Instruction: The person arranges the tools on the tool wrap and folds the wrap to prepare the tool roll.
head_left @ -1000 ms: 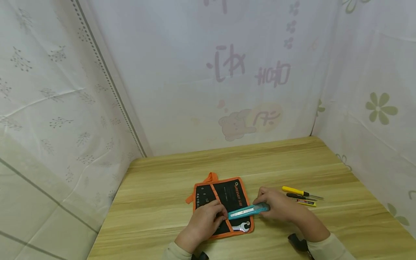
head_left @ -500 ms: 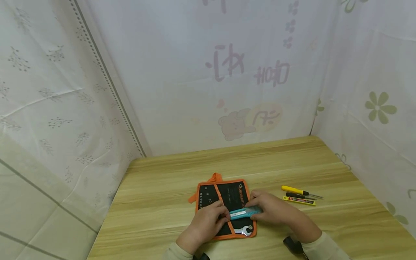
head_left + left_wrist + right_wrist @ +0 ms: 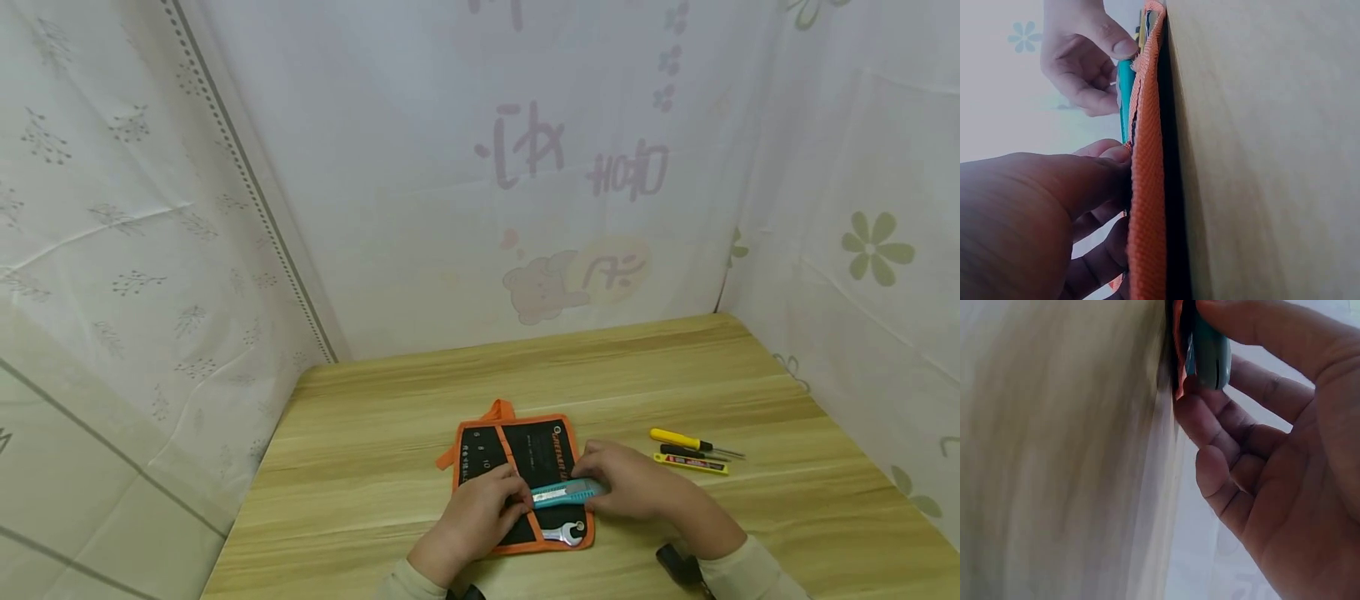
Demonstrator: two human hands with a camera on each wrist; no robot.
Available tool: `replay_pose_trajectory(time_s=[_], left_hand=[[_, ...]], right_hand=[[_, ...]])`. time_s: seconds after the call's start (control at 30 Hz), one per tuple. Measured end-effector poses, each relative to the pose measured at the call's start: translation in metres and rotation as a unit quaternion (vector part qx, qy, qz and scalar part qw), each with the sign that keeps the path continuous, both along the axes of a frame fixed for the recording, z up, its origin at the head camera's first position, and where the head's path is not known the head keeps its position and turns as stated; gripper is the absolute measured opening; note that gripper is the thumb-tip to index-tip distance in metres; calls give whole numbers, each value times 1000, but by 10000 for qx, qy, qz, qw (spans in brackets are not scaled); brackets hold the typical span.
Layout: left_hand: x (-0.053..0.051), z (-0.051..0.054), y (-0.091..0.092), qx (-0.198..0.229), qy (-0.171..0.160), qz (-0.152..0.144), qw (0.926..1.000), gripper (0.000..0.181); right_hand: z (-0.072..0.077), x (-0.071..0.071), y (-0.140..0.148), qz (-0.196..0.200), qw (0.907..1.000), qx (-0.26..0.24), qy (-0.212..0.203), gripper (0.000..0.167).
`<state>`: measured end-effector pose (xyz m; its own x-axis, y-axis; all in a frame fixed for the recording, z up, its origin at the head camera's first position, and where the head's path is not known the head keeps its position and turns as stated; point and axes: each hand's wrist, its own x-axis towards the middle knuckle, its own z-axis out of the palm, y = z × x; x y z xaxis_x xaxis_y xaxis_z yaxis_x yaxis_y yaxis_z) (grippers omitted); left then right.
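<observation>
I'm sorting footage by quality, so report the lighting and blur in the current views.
Head view: soft, even light, the pouch and teal cutter fairly clear; left wrist view: backdrop washed out, left hand in shade, orange edging sharp enough to show its weave; right wrist view: table smeared and soft, right hand clearer.

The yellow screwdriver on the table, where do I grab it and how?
Probably by its thick yellow handle, from above and the left, thumb and fingers across it. It lies flat, the handle pointing left in the head view and the thin metal shaft right. The black-handled tool lies close on the near side, so the left end seems freest.
</observation>
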<state>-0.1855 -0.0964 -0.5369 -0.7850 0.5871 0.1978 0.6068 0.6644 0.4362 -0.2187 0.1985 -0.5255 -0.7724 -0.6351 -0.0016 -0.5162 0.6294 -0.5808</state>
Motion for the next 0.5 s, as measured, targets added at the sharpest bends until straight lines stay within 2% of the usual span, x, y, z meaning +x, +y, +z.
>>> replay_pose_trajectory(time_s=[0.13, 0.33, 0.5], left_hand=[[0, 2, 0, 85, -85, 42, 9999, 7], [0, 7, -6, 19, 19, 294, 9996, 24], [-1, 9, -10, -130, -40, 337, 9993, 20]], right_hand=[[3, 1, 2, -119, 9999, -2, -40, 29], [7, 3, 3, -184, 9998, -76, -87, 31], [8, 4, 4, -86, 9997, -211, -47, 32]])
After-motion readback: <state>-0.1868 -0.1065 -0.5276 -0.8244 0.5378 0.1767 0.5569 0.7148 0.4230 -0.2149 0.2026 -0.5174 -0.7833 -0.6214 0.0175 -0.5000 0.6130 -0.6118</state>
